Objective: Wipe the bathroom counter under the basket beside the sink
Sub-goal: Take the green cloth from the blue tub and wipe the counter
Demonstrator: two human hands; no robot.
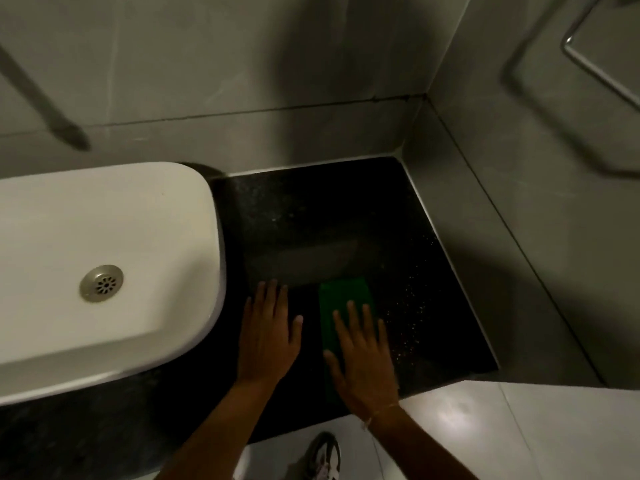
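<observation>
Counter [311, 216]: black, speckled, glossy stone, at 3 o'clock of the white sink [104, 258].
Cloth [343, 299]: green, flat, near the counter's 6 o'clock edge.
Right hand [363, 362]: open, palm pressing the cloth.
Left hand [266, 337]: open, flat on the counter, at 9 o'clock of the cloth.

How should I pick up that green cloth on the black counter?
Pinch the far short edge of the green cloth, coming from above on the wall side. It lies flat on the counter, and the right hand covers its near half, so only that far end is bare. The left hand rests beside it, nearer the sink.
</observation>
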